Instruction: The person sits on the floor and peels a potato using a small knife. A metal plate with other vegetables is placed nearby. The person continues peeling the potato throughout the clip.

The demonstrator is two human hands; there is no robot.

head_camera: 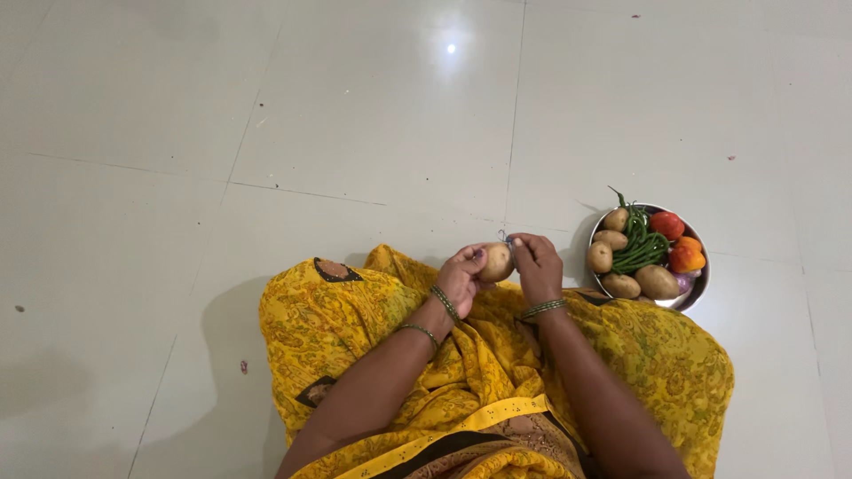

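One potato in hand, skin intact.
Your left hand [461, 278] grips the potato [497, 263]; your right hand [535, 264] fingers clamp a small peeler [503, 237]; bowl [698, 287] potatoes untouched.

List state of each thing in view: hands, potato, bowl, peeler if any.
Left hand: closed around the potato.
Potato: held up over the lap, skin looks unpeeled.
Right hand: closed on a small metal tool, kind unclear, at the potato.
Bowl: upright on the floor, full of vegetables.
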